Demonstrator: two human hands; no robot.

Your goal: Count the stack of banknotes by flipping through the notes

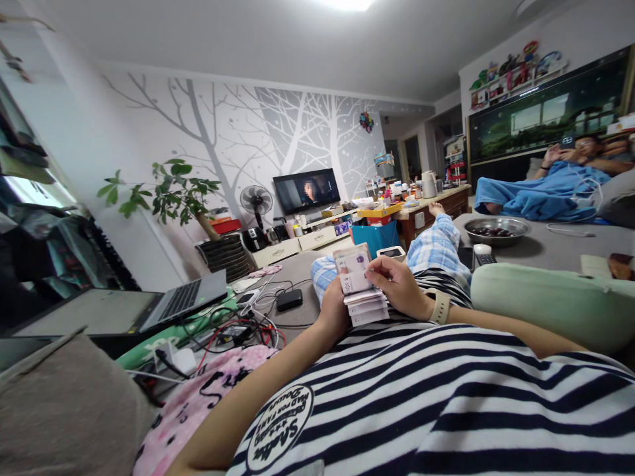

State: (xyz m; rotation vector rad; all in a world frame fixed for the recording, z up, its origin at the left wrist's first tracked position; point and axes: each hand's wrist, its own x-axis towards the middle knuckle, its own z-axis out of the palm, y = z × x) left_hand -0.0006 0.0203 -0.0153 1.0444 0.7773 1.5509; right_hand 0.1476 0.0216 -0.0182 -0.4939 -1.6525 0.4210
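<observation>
I lie back in a navy-and-white striped shirt. A stack of paper notes or cards rests above my belly, held in both hands. My left hand grips the stack from below and behind, fingers mostly hidden. My right hand, with a pale watch on the wrist, is closed on the top sheets, thumb and fingers pinching one upward. A small white device lies just beyond the stack on my plaid-trousered legs.
An open laptop sits at the left with tangled cables and a black box. A metal bowl and a remote lie on the grey surface. A green cushion lies right. Another person reclines far right. A TV stands ahead.
</observation>
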